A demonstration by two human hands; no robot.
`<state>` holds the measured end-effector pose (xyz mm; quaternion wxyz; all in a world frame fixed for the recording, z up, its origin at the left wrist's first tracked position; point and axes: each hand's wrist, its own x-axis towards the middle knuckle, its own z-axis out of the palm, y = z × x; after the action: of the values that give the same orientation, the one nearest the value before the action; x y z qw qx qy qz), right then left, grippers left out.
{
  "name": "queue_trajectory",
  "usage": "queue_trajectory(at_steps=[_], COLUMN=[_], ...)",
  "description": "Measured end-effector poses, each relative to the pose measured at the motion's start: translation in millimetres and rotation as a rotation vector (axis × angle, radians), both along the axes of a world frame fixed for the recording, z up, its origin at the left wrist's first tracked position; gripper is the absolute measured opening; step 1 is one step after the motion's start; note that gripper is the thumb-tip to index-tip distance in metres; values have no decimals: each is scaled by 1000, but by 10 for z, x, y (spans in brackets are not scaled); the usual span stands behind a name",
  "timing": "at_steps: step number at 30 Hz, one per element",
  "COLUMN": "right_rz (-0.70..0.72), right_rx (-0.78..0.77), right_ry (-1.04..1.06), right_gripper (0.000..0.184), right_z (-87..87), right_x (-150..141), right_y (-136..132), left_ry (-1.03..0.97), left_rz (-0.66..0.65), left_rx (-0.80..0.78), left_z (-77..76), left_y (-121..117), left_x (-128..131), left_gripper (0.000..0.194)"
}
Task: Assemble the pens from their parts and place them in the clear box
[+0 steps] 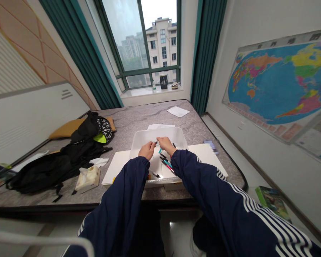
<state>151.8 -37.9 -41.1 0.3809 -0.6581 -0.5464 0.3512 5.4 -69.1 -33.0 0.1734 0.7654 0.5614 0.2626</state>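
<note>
My left hand is closed on a dark pen, of which only a short piece shows. My right hand pinches at the pen's other end, fingers bent, and partly hides it. Both hands are over a translucent plastic bin. Several pens lie loose inside: a black pen near the front, a red pen and a teal pen beside my right sleeve. A small teal piece lies under my right hand.
White boards or sheets lie on both sides of the bin on the grey marble-patterned surface. At left are a tissue pack, a black backpack and a dark cap. Paper lies toward the window.
</note>
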Motion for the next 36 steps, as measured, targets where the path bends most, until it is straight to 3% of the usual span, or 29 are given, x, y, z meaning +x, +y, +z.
queue_trajectory(at_steps=[3,10,13,17,21,31,36], right_rz=[-19,-138,-55,81,188,96,102], right_rx=[12,103,144,46,37,-36,-61], right_ry=[9,-48,-77,6,102,267,285], right_gripper=[36,25,41,64,53,40,34], right_z=[8,65,101,115,79,-27,-13], right_x=[8,36,31,0,-37,-54,-61], right_y=[-2,-61,-102,-142,-137,-52,-75], left_ry=[-24,-53,-47,-45,-84,-291,-191], left_rz=[23,26,26,23,-43,-93,-33], left_rx=[19,27,8,32,44,-38,-86], left_z=[0,7,16,30,32,-30,-44], left_y=[-21,-1,7,5,-11,17,51], left_x=[3,-6,-11,-15,1,13,-4], left_gripper=[25,22,29,35,28,15,21])
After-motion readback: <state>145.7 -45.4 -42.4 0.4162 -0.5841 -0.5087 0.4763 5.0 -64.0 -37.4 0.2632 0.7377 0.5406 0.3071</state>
